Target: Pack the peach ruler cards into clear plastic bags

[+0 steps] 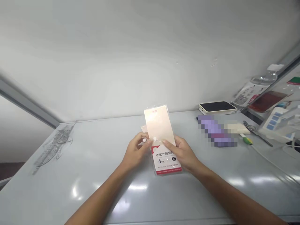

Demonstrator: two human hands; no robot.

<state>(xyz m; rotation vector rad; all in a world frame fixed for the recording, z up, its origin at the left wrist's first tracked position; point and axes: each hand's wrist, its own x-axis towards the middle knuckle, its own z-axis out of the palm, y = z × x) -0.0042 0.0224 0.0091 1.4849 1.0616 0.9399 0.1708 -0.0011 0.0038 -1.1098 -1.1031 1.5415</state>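
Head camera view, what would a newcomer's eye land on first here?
The left hand and right hand in the middle of the view, holding up a clear plastic packet with a red-and-white label, stand out first on the pale grey desk. To the right, toward the back, a blurred purple patch and a dark-faced device in a cream case catch the eye next.

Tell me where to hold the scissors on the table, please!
Best take the scissors by the grip, the metal loops at their left end, coming from the left side. They seem to lie flat, and the long thin blades point away to the right, so your fingers should stay off the sharp part.
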